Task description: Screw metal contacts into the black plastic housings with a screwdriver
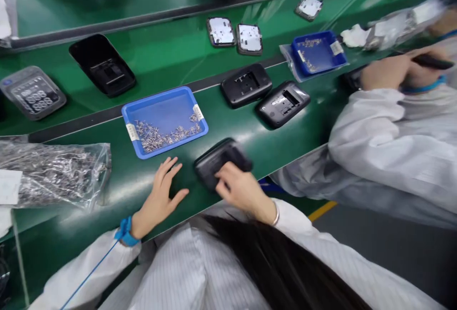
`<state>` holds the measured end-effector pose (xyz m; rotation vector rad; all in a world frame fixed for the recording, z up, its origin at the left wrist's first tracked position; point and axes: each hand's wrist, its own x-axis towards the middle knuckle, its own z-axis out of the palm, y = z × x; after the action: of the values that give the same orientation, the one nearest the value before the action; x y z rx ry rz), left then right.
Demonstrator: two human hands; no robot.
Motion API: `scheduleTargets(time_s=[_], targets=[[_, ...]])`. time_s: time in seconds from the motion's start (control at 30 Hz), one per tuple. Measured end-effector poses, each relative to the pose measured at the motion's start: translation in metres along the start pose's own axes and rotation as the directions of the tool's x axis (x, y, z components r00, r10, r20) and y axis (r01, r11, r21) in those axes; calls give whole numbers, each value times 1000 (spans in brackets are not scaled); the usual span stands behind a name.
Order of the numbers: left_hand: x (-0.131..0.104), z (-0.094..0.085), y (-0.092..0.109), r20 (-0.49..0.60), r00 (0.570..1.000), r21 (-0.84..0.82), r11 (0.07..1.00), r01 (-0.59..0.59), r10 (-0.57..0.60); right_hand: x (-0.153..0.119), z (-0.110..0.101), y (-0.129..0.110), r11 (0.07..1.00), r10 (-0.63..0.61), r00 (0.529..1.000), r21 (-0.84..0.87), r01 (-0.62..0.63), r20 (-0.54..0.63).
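Note:
My left hand, wearing a blue wrist strap, is empty with its fingers spread over the green bench, just below a light blue tray. Small metal parts, seemingly contact springs, lie heaped along the tray's near side. My right hand has its fingers curled onto a black plastic device housing on the bench. The housing is smeared by motion, and whether a small part sits under the fingertips is hidden. Two similar black housings, one beside the other, rest beyond it, open compartments up.
A clear bag of metal parts lies at left. Behind stand a black housing and a grey display unit. Several white-faced units lie farther back. Near a dark blue tray, a co-worker's hands work at right.

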<state>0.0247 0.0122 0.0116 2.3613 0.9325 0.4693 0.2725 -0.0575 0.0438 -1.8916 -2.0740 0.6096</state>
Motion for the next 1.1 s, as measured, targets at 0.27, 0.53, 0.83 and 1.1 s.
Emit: scheduleTargets(time_s=[0.27,0.53,0.83,1.1], targets=[[-9,1,-19,74,997,32,999,-20,18,107,-22,-22,998,-62,998,-10,62,-31],[-8,-11,-29,-173,982,42,997,-69,76,170,9,-10,944,-86,994,-314,101,60],[6,-18,-29,-227,962,76,988,-136,150,170,5,4,925,-157,986,-342,168,61],[24,-25,-13,-348,936,-138,990,1,-50,170,-2,0,964,-86,996,-253,79,-19]])
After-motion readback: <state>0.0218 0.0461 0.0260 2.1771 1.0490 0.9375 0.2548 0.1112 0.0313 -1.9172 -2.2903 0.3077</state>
